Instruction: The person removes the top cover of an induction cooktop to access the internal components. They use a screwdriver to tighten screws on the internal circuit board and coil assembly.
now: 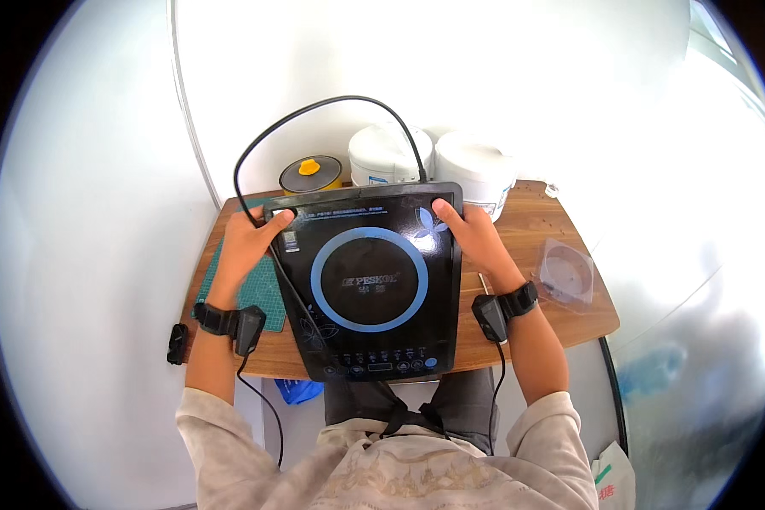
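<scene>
Cooktop point(370, 280) is gripped near both upper corners by left hand point(251, 246) and right hand point(478, 238), seemingly a handling step, whose next move, I judge, needs even support.

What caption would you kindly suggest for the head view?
Left hand and right hand hold a black cooktop at a wooden table.

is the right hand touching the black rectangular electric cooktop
Touching: in the head view, the right hand lays its thumb over the black rectangular electric cooktop.

Each hand point(251, 242) grips a black cooktop point(370, 280).
</scene>
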A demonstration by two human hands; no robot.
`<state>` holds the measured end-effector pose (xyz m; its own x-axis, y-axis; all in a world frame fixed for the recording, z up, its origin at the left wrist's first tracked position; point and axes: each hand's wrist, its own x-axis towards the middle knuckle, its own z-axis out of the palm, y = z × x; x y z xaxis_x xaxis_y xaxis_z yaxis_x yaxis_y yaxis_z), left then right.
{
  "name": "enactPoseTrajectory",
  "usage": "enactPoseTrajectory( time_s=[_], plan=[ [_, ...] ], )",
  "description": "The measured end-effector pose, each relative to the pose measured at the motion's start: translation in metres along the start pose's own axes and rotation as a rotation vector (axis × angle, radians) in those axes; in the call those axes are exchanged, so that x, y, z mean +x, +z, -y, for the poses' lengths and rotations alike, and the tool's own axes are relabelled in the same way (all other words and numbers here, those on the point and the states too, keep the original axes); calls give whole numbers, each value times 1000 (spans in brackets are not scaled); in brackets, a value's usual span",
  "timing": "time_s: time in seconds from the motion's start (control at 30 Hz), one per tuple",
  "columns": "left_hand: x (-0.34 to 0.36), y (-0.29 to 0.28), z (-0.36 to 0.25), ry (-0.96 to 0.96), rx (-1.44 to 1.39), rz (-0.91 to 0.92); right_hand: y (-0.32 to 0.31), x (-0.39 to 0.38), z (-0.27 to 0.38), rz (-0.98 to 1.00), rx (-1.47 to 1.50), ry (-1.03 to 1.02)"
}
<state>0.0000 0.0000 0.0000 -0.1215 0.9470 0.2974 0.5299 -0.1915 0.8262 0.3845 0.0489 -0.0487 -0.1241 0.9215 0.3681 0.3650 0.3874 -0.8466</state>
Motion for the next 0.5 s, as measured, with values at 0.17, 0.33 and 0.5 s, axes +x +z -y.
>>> enactPoseTrajectory(
  time_s=[0.17,0.33,0.5],
  plan=[
    [1,6,14,-88,-90,53,24,3,-16,39,175,208],
    [17,29,41,-101,-151,89,19,20,-39,56,131,320],
    [30,48,90,-168,-144,213,24,19,-38,172,93,493]
  ],
)
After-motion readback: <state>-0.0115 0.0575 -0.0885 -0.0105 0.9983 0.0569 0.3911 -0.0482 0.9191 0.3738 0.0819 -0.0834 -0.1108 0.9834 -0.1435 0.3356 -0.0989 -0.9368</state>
